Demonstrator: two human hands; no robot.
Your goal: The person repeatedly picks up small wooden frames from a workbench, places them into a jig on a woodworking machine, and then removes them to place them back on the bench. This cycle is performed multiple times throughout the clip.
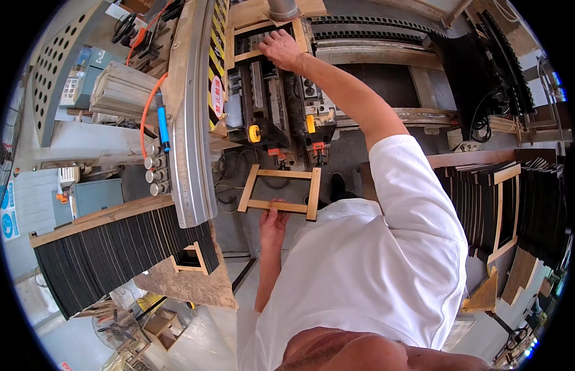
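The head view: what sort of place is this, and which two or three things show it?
Probably a woodworking shop: the left hand holds a wooden frame, a machine with yellow knobs stands in front, and what look like more frames are packed in a row on the left.

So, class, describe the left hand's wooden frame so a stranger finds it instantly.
Start at the white shirt. Just beyond it, the left hand grips a pale, four-sided wooden frame. It is nearer the shirt than the similar frame at the right hand.
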